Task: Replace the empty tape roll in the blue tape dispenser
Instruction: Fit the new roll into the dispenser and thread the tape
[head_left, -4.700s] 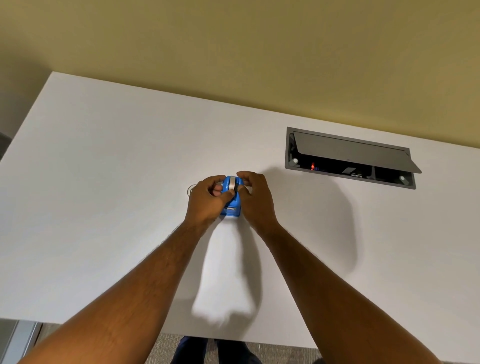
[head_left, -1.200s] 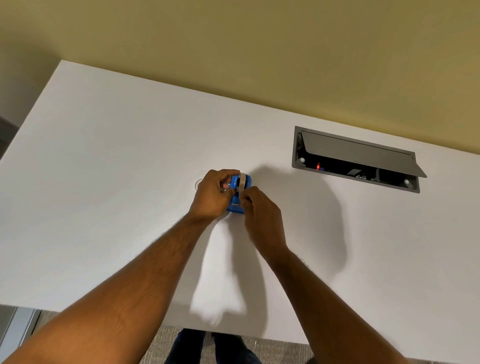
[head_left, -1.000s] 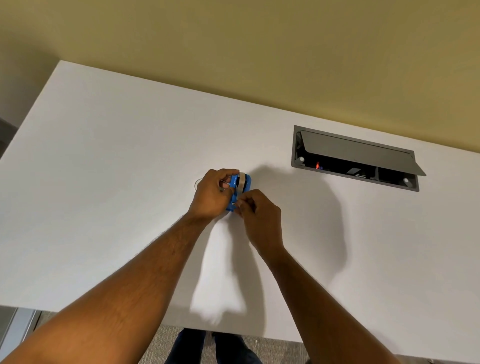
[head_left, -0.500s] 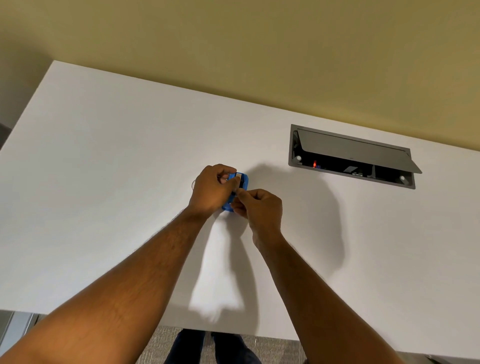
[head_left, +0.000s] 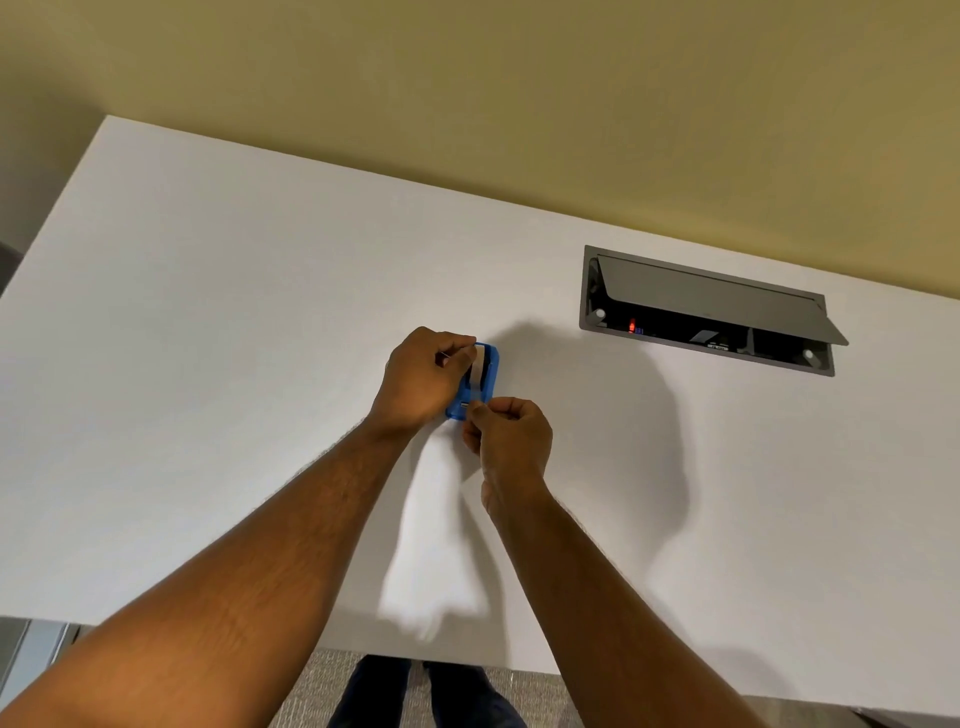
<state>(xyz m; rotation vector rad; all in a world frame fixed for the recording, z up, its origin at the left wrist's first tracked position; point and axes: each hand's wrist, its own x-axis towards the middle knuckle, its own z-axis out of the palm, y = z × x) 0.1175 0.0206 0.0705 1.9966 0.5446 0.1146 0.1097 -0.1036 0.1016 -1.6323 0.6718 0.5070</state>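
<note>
Mostly hidden — blue tape dispenser (head_left: 491, 371): one, sitting on the white desk (head_left: 208, 364) near its middle, between the two hands; only its right wall and near end show.
Tape strip (head_left: 476, 370): one pale strip runs from the top of the dispenser down toward its near end; the roll itself cannot be made out.
Left hand (head_left: 423, 382): wrapped around the dispenser's left side, fingers curled over the top edge, gripping the body and covering most of it.
Right hand (head_left: 511, 439): just at the dispenser's near end, thumb and forefinger pinched together on the low end of the strip; the other fingers are folded in.
Hard to tell: whether the strip's end touches the cutter, as the fingertips cover that spot.
Change since half a second ago: the right hand sits lower, nearer the person, and the pale strip is now stretched out along the dispenser where before only a dark slot showed.
Cable box (head_left: 706, 312): one grey recessed box set in the desk to the right, well apart from the hands, lid propped open, one small red light (head_left: 631, 326) inside.
Arms: two, bare, cut off by the bottom edge.
Wall (head_left: 519, 93): yellow-green, behind the desk.
</note>
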